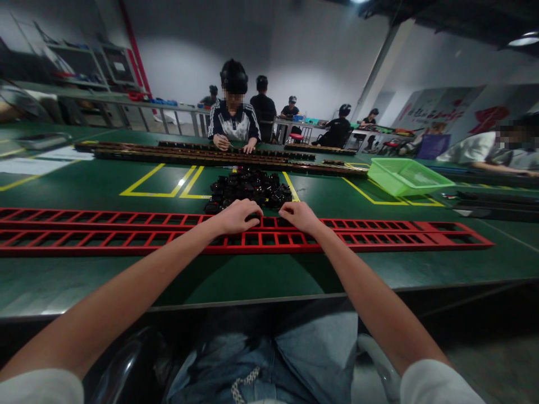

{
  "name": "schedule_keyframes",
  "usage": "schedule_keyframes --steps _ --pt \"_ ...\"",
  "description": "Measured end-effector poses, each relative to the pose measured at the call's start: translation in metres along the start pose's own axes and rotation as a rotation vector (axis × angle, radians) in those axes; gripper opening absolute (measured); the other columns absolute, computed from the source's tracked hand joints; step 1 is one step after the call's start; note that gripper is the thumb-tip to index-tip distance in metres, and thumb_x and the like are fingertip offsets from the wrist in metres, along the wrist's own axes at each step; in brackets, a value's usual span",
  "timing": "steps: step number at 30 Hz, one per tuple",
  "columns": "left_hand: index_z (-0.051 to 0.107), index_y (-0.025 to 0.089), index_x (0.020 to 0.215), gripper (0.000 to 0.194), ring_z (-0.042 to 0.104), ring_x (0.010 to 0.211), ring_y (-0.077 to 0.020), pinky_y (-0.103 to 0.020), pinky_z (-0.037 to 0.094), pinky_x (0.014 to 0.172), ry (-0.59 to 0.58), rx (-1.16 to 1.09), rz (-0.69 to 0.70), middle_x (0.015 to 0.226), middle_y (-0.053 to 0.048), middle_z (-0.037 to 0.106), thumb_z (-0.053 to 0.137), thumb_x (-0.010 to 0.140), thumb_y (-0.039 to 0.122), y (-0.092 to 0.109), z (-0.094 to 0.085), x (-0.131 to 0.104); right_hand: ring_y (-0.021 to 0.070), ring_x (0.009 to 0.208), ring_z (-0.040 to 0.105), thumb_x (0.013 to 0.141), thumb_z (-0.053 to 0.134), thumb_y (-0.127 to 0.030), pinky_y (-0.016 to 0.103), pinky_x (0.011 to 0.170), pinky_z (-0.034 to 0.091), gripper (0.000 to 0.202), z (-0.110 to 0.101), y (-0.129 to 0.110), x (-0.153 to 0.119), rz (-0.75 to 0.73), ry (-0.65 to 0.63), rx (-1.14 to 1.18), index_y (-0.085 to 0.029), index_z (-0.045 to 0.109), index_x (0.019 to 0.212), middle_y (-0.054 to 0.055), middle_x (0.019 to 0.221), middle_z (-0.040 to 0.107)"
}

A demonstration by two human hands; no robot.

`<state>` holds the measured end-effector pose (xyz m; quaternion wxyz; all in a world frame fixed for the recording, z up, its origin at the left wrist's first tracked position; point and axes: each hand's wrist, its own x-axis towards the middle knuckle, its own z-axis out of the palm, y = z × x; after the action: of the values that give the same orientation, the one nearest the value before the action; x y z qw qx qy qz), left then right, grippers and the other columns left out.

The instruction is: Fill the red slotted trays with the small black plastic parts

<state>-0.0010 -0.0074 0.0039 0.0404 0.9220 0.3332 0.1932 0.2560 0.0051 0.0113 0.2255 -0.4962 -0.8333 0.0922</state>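
Two long red slotted frames (pixel 290 246) lie side by side across the green table in front of me. My left hand (pixel 241 216) rests over the far frame, fingers curled around something dark that I cannot make out. Just to its right, my right hand (pixel 300 216) is at the same frame with thumb and fingers pinched together. Whatever is in that pinch, if anything, is too small to tell. Right behind my hands is a heap of small glossy black parts (pixel 248 188).
A light green plastic basket (pixel 404 175) stands at the right beyond the frames. Long dark strips (pixel 202 157) lie across the table behind the heap. A co-worker (pixel 234 120) sits opposite with both hands at those strips. Yellow tape lines mark the tabletop (pixel 160 280).
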Motion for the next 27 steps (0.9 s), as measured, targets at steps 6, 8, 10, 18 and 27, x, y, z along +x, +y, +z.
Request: schedule_keyframes --steps 6,8,10,18,27 --pt "0.065 0.018 0.115 0.032 0.055 0.112 -0.0264 -0.042 0.042 0.096 0.001 0.11 -0.09 0.121 -0.009 0.064 0.047 0.098 0.039 0.0 0.002 0.001 0.0155 0.072 0.061 0.091 0.06 -0.027 0.027 0.068 0.041 0.017 0.0 -0.001 0.0 -0.005 0.003 0.001 -0.019 0.075 0.087 0.003 0.079 0.072" --pt "0.065 0.018 0.116 0.036 0.055 0.112 -0.0271 -0.043 0.042 0.095 0.0 0.144 -0.135 0.123 -0.01 0.063 0.043 0.1 0.041 -0.001 0.003 0.001 0.0155 0.072 0.061 0.091 0.06 -0.027 0.027 0.068 0.041 0.017 -0.001 -0.001 0.0 0.006 0.001 -0.001 -0.019 0.075 0.087 0.003 0.079 0.072" --pt "0.067 0.017 0.113 0.038 0.057 0.109 -0.0267 -0.042 0.042 0.093 -0.024 0.159 -0.145 0.12 -0.011 0.065 0.039 0.101 0.04 -0.002 0.005 0.002 0.0155 0.072 0.061 0.091 0.06 -0.027 0.027 0.068 0.041 0.017 -0.001 -0.002 0.0 0.012 -0.003 -0.001 -0.019 0.075 0.087 0.003 0.078 0.072" --pt "0.07 0.017 0.098 0.043 0.061 0.095 -0.0252 -0.039 0.043 0.085 -0.115 0.211 -0.1 0.1 -0.01 0.07 0.033 0.103 0.038 -0.003 0.004 0.006 0.0155 0.073 0.06 0.091 0.061 -0.026 0.026 0.068 0.04 0.016 -0.002 -0.004 0.0 0.006 -0.007 -0.005 -0.019 0.074 0.086 0.003 0.08 0.072" --pt "0.069 0.016 0.102 0.045 0.061 0.098 -0.0262 -0.04 0.043 0.087 -0.13 0.213 -0.089 0.103 -0.011 0.069 0.03 0.104 0.038 -0.002 0.002 0.005 0.0189 0.086 0.063 0.092 0.056 -0.022 0.03 0.081 0.047 0.018 0.0 0.008 0.005 0.07 0.168 -0.023 -0.019 0.074 0.088 0.007 0.092 0.07"
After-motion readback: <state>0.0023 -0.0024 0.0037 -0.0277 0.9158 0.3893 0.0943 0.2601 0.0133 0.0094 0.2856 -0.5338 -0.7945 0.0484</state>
